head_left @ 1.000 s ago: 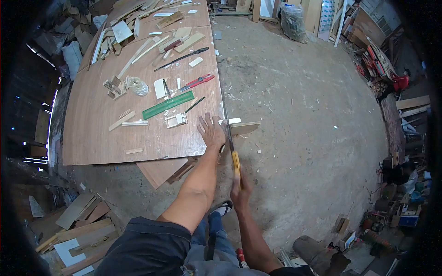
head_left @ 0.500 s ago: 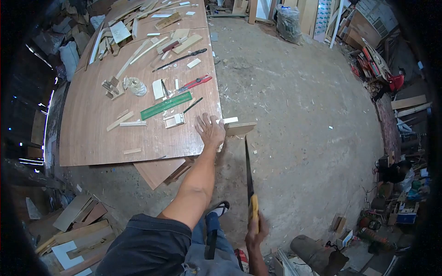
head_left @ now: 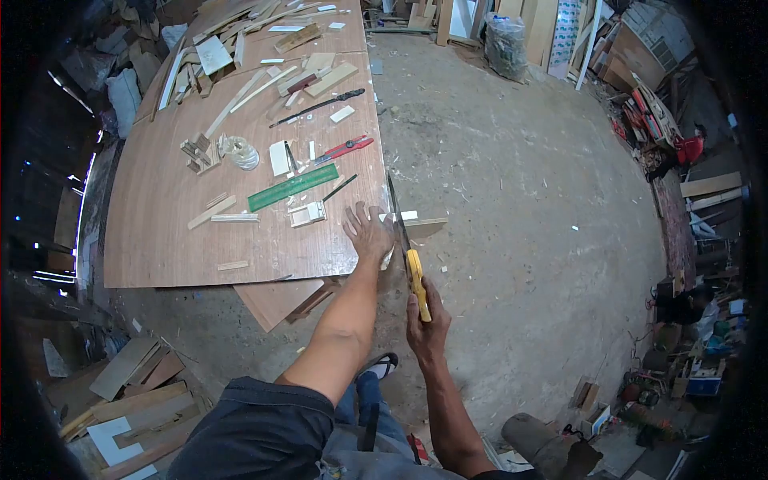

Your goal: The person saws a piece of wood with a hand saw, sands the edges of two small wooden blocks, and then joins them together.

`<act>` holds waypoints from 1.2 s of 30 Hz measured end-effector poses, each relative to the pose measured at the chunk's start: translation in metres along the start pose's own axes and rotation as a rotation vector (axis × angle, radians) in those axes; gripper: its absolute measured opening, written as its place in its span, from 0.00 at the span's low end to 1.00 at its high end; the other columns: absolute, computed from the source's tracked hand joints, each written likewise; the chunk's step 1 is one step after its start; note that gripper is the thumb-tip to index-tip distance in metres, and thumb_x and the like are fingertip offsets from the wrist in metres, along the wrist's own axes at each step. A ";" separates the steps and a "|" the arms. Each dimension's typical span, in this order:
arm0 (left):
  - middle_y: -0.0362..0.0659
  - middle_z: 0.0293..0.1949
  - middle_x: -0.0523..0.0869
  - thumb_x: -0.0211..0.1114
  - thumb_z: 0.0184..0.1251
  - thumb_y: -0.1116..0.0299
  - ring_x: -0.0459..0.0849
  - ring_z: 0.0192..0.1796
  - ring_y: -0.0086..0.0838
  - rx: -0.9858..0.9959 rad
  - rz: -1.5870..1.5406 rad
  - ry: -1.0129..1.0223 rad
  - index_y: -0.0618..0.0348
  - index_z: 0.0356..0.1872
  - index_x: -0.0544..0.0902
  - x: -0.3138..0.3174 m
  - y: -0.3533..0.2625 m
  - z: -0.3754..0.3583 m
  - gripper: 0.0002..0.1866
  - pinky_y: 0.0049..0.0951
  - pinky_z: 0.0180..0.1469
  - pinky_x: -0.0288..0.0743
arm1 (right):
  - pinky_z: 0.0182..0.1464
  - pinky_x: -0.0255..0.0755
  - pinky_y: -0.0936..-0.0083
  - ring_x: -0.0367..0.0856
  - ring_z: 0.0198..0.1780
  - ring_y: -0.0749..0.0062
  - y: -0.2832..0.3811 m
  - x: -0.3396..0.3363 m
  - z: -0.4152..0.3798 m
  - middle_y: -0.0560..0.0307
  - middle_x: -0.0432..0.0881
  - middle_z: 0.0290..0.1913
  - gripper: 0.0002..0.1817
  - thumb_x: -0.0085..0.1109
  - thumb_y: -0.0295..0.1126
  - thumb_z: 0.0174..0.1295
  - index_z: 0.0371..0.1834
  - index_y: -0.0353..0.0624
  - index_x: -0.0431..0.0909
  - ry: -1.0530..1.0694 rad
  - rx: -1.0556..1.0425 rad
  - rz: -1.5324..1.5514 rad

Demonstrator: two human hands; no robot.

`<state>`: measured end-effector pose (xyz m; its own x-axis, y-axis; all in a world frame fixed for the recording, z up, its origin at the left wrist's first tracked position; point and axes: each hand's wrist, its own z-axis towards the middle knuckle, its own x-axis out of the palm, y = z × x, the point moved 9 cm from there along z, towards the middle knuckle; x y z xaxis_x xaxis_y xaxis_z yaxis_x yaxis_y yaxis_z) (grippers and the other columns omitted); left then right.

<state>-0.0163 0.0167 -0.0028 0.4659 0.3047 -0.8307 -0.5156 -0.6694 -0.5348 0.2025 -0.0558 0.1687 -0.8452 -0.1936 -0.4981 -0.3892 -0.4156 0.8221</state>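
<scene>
Saw (head_left: 402, 232): yellow handle, thin dark blade, at the desk's (head_left: 176, 232) right near corner, crossing a pale wood strip (head_left: 420, 226).
Right hand (head_left: 426, 324): clenched on the saw handle.
Left hand (head_left: 368, 232): flat, fingers spread, pressing the strip.
Writing: none legible.

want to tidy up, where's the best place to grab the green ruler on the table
Grip the green ruler at its near right end, coming from the table's open right edge. It lies flat and slanted; that end has bare board around it, while small wood pieces crowd its middle.
</scene>
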 end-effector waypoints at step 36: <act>0.53 0.77 0.49 0.51 0.75 0.54 0.34 0.80 0.60 -0.041 -0.001 0.135 0.51 0.64 0.68 -0.003 -0.007 0.002 0.22 0.66 0.75 0.27 | 0.36 0.79 0.67 0.89 0.35 0.54 0.041 -0.023 -0.017 0.35 0.85 0.38 0.21 0.61 0.30 0.68 0.64 0.38 0.75 0.040 0.079 -0.031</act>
<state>-0.0153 0.0218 0.0030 0.5600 0.2136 -0.8005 -0.4868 -0.6970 -0.5265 0.2122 -0.0838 0.2093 -0.8175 -0.2177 -0.5332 -0.4443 -0.3507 0.8244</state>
